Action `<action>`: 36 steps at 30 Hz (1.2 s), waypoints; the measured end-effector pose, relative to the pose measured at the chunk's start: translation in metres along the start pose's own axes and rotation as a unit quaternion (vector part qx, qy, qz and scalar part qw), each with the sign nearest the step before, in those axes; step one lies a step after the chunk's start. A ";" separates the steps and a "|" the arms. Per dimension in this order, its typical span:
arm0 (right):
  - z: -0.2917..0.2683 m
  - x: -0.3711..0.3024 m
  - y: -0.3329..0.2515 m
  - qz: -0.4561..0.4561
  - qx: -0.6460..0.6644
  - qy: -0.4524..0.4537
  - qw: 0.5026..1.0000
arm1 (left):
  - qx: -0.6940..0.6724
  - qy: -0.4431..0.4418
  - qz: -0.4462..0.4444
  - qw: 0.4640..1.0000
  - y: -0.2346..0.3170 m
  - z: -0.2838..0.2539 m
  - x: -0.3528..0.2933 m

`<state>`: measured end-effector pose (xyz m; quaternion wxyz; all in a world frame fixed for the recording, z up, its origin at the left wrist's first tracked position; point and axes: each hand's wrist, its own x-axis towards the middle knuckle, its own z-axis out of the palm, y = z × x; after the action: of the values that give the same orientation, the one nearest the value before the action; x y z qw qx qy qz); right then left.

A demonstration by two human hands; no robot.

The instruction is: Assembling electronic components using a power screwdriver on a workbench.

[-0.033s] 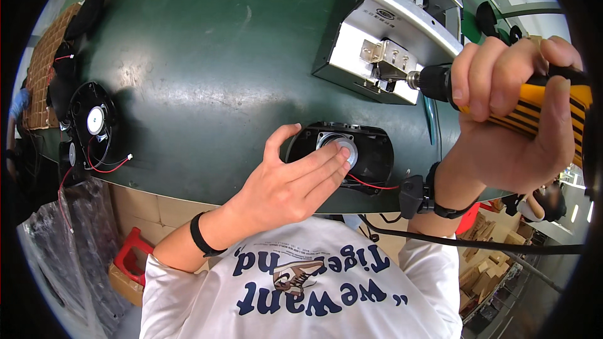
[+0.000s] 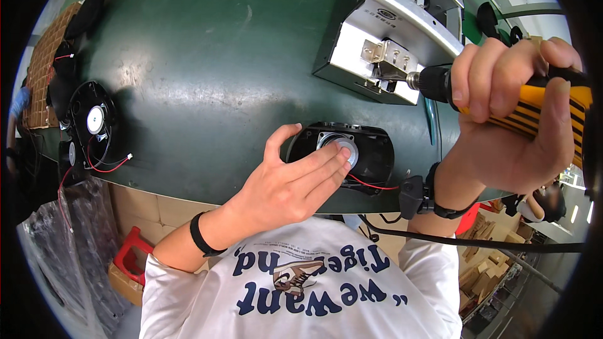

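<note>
A black oval speaker housing (image 2: 377, 150) lies on the green bench in front of me, with a round silver-backed speaker (image 2: 353, 154) seated in it. My left hand (image 2: 295, 179) rests on that speaker, fingers stretched out flat over its round back, thumb apart at the housing's left edge. A red wire (image 2: 374, 184) runs out to the right from under the fingers. My right hand (image 2: 509, 107) is wrapped round a yellow-and-black electric screwdriver (image 2: 433, 81). Its bit reaches into the metal bracket at the front of a silver-and-black screw feeder (image 2: 389, 22); the very tip is hard to make out.
More speaker housings (image 2: 94, 103) with red and black wires lie at the bench's left end, beside a brown divided tray (image 2: 53, 78). A blue-gloved hand (image 2: 20, 102) shows at the far left. A black cable (image 2: 490, 245) crosses at lower right. Below left is a red stool (image 2: 132, 257).
</note>
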<state>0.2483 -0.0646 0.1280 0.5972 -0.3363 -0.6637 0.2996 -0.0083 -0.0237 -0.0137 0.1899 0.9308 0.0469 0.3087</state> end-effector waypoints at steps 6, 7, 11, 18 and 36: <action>-0.001 0.000 0.005 -0.002 0.004 -0.015 1.000 | -0.007 0.000 -0.009 1.000 0.002 -0.002 0.001; -0.001 0.000 0.006 -0.002 0.002 -0.015 1.000 | -0.007 0.000 -0.010 1.000 0.002 -0.002 0.001; 0.000 0.000 0.004 0.004 -0.009 -0.015 1.000 | -0.003 0.000 -0.016 1.000 0.004 -0.002 0.002; 0.018 0.000 -0.020 0.036 -0.007 -0.110 0.993 | 0.018 0.002 -0.016 1.000 0.006 -0.001 0.001; 0.079 -0.023 0.010 0.060 0.014 0.048 0.997 | -0.009 -0.015 -0.015 1.000 0.007 -0.005 -0.001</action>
<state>0.1724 -0.0762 0.0980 0.6140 -0.3806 -0.6088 0.3279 -0.0128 -0.0286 -0.0078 0.2035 0.9327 0.0557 0.2926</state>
